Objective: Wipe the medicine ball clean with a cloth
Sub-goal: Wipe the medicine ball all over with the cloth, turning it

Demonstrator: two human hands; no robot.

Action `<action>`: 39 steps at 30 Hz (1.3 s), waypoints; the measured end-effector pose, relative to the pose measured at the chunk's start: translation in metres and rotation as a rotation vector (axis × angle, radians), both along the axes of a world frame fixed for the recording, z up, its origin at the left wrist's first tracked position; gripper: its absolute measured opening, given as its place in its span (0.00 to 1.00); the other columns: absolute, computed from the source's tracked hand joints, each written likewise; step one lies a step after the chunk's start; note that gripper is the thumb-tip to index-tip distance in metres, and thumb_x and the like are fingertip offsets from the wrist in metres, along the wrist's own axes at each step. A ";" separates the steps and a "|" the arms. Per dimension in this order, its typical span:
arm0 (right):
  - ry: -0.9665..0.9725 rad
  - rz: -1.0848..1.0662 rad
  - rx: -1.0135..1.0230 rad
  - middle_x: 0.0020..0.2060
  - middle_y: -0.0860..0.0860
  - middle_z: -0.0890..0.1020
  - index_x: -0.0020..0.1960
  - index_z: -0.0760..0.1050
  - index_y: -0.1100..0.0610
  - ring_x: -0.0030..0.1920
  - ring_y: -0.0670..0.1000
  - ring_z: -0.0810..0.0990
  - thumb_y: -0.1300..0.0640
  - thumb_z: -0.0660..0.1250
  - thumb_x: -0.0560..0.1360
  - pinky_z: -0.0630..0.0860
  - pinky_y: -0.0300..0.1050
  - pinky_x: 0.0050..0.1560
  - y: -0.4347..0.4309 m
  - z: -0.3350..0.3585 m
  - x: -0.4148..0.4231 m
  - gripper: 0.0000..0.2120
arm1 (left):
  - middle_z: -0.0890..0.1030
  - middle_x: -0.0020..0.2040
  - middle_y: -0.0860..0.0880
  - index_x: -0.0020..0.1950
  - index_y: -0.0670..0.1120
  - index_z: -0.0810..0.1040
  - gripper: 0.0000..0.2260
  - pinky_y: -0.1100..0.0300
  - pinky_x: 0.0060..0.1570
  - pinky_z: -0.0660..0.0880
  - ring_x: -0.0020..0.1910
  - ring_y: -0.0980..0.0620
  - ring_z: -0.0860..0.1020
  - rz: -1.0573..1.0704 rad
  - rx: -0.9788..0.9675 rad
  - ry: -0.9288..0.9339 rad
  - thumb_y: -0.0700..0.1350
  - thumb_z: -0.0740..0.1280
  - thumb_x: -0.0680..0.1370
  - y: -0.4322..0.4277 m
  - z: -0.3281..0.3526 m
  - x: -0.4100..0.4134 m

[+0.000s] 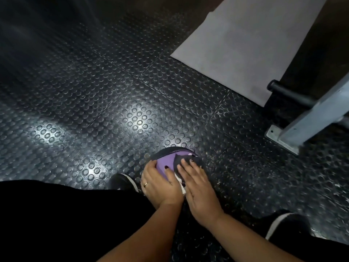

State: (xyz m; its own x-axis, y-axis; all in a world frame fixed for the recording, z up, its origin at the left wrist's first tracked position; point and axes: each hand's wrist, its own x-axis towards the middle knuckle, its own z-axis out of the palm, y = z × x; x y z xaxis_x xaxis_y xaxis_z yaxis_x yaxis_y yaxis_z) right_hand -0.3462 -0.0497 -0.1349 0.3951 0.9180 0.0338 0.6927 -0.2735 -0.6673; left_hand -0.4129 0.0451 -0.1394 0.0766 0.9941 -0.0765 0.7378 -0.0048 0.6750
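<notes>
Head view: looking straight down at a black rubber floor (113, 91) with raised round studs.

Task thing: purple and dark grey medicine ball (166, 162) sits on the floor at lower centre, just ahead of the person's feet and between them. Only its far and upper parts show; both hands cover the near side.

Left hand (160, 184): cupped on the left side of the medicine ball, fingers curved round its edge, thumb lying on the purple panel. Dark polish on the nails. Gold ring (145, 184) on one finger. The hand holds the ball.

Right hand (198, 186): laid flat on the top right of the ball, fingers straight and slightly spread, tips on a dark grey patch. It grips nothing that I can see. The two hands touch or nearly touch at the thumbs.

Small white scrap (182, 184) shows in the gap between the hands. Cannot tell whether it is cloth or a marking on the ball.

Surroundings:
- Black shoe with white sole (124, 183), just left of the left hand.
- Second black shoe with a white stripe (279, 225), well to the right of the forearms.
- Black trouser leg (56, 214) fills the lower left.
- Pale grey rectangular mat (245, 44) lies flat on the floor, upper right.
- Grey metal frame post (309, 118) with a bolted base plate at the right edge, a black cylindrical bar (289, 93) sticking out beside it.
</notes>
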 end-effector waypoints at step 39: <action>0.044 0.156 -0.024 0.73 0.38 0.62 0.73 0.66 0.48 0.76 0.45 0.53 0.54 0.52 0.80 0.49 0.48 0.76 0.030 0.002 0.036 0.22 | 0.74 0.66 0.47 0.68 0.45 0.73 0.15 0.41 0.71 0.61 0.68 0.46 0.70 -0.322 -0.082 0.168 0.44 0.57 0.82 0.052 0.006 0.012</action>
